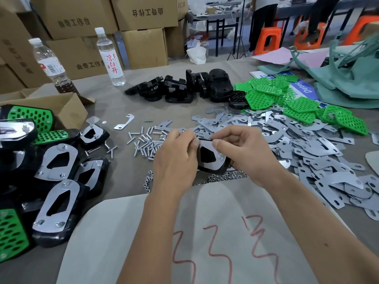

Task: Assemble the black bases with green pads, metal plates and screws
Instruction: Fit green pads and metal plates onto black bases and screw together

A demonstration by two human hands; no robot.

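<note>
Hands met at the middle of the table, which was covered in a dull grey cloth: the left hand and the right hand each curled round one black base, thumbs pressed on the shiny metal plate lying on top of it, its cut-out showing dark plastic beneath. Much of that base was hidden behind the fingers, so its far edge could not be made out. Just beyond the left hand lay a scatter of slim bright screws, and small hex nuts were strewn near the wrists. To the right spread a wide heap of flat, curved, slotted steel plates, overlapping so that single outlines were hard to follow. Behind them lay perforated green pads, and a cluster of glossy bare black bases stood further back. Finished pieces were piled at the left, cut off by the frame edge. Two clear plastic bottles stood before brown cardboard boxes. A pale sheet with red scrawl lay under the forearms.
</note>
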